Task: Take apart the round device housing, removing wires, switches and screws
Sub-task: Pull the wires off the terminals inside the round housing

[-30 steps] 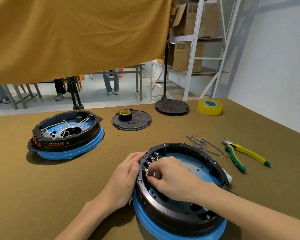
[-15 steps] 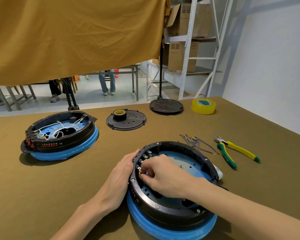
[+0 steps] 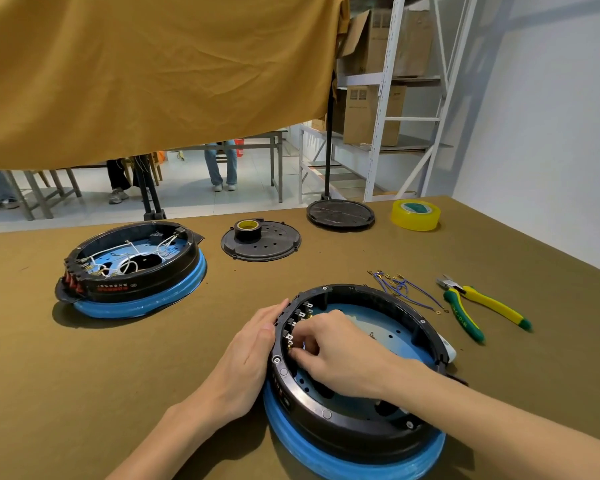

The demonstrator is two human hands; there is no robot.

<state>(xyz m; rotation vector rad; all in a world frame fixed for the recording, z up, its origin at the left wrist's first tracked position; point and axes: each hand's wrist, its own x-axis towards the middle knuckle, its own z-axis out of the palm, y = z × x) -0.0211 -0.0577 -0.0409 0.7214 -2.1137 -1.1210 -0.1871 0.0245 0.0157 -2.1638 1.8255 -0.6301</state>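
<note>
**Both hands at the near housing's row of switches**

The right hand reaches down inside the round housing in the lower middle of the frame, its fingers curled and its fingertips bunched at the row of switches set into the inner wall on the left side. It seems to pinch one of the small brass-tipped parts there, though the fingers cover the exact spot and I cannot tell what sits between them. The left hand lies flat against the outside of the same wall, fingers straight and pressed to the black rim just beside the switches, palm down on the table.

The housing is a black ring on a blue base with a pale blue floor inside, lying open side up. To its upper right, near but apart, a bundle of loose blue wires lies on the table, and just beyond them a pair of pliers with yellow and green handles.

In the left middle of the frame a second housing sits with white wires coiled inside it. Between the two, farther back, lies a black perforated disc with a small yellow-cored roll on top. Behind that are a dark round lid and a roll of yellow tape. A tan cloth hangs across the upper left.
</note>
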